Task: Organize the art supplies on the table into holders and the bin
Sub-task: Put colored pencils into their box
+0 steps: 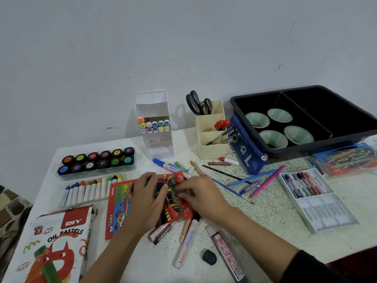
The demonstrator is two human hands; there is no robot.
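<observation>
A red crayon box (184,213) lies open mid-table with a row of coloured crayons (172,196) in it. My left hand (145,201) rests on the crayons' left side, fingers curled over them. My right hand (199,194) meets it from the right, fingertips on the same crayons. A cream holder (212,148) with scissors and pens stands behind. The white marker holder (155,127) stands left of it. The black bin (306,119) with several cups sits at the back right.
Loose markers, brushes and pencils (255,177) scatter right of my hands. A paint pot tray (95,161), oil pastel sticks (89,189) and the pastel box (59,242) lie left. A white pen tray (314,198), a blue pouch (247,152) and a black eraser (209,256) are near.
</observation>
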